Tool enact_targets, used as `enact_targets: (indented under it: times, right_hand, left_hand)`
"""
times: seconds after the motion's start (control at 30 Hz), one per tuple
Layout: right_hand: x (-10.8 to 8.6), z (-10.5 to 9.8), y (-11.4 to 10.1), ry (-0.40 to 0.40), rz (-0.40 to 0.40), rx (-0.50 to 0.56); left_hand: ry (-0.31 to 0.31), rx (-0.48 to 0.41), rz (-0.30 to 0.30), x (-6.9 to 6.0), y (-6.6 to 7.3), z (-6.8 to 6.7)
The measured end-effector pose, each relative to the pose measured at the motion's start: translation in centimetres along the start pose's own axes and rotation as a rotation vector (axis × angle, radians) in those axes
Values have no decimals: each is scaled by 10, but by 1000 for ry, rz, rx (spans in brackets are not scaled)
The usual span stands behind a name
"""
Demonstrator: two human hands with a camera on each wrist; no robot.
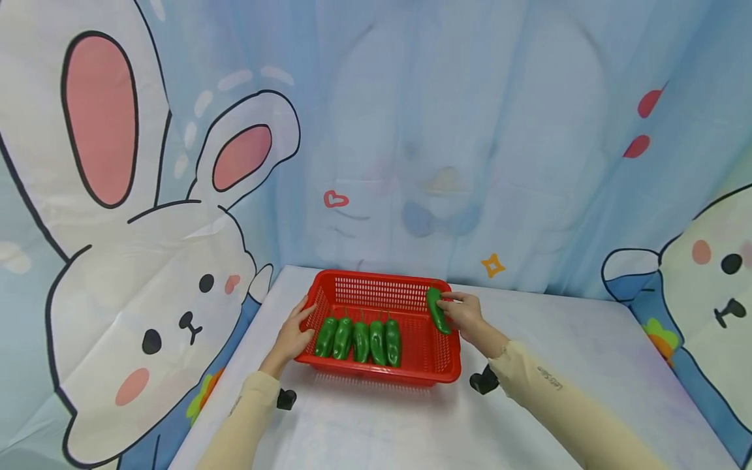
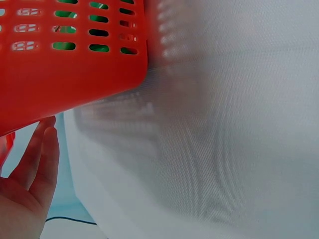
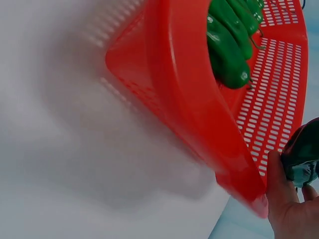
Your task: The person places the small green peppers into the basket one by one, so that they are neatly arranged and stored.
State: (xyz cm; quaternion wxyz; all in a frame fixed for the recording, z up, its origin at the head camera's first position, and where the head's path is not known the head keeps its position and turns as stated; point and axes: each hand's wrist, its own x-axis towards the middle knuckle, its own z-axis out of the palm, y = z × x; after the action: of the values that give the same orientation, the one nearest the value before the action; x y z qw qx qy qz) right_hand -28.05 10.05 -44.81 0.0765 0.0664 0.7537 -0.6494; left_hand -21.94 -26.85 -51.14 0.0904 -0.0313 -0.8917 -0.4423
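Observation:
A red plastic basket (image 1: 411, 375) with slotted walls stands on the white table. Several glossy green peppers (image 1: 361, 341) lie side by side in its left and middle part, stems toward the far wall. At the right end of the basket, my right hand (image 1: 467, 313) pinches another green pepper (image 1: 437, 311) by its side. The right wrist view shows that held pepper (image 3: 303, 152) dark at the edge, with the thumb against it. My left hand (image 1: 292, 336) rests at the basket's left rim. In the left wrist view its fingers (image 2: 47, 154) are extended and touch the red wall.
White tabletop (image 1: 558, 365) spreads around the basket. Behind it hangs a blue curtain (image 1: 376, 130) printed with cartoon rabbits. Black pieces (image 1: 484, 380) show beneath each wrist.

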Motion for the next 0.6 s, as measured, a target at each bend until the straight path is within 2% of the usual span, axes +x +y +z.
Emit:
enact_targets:
  times: [0.33, 0.6]
  right_hand:
    - [-3, 30, 8, -27, -10, -31]
    - [-1, 41, 20, -12, -9, -53]
  left_hand:
    - [-6, -19, 4, 1, -1, -1]
    - [-9, -24, -9, -1, 2, -1]
